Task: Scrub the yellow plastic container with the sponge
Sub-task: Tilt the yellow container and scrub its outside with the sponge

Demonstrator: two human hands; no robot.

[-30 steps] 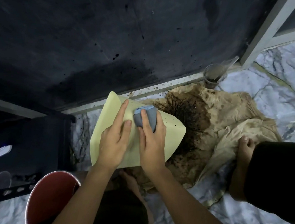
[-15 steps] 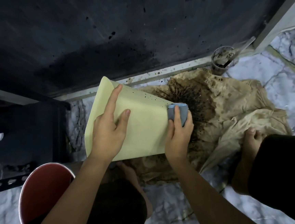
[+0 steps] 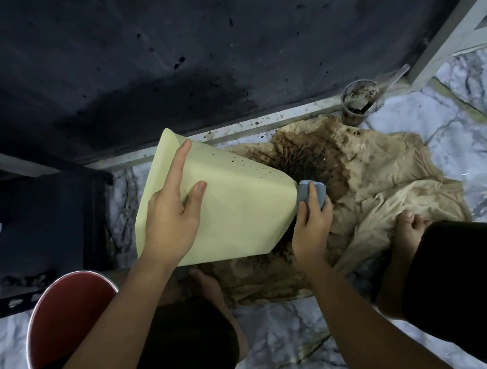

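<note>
I am pressing the left hand (image 3: 171,216) flat on the yellow plastic container (image 3: 234,213), fingers spread, steadying its wide end. The container is lying on its side, long axis running from that hand toward the right hand (image 3: 310,228), which is gripping the blue sponge (image 3: 309,193) against the narrow end. Likely next stroke: back along that axis, over the speckled upper face.

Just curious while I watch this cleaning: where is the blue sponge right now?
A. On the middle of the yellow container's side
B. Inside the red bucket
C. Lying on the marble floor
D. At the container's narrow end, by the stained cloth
D: the right hand holds the sponge at the narrow end of the yellow container, just above the dark stain on the cloth, while the left hand steadies the container's side.
</note>
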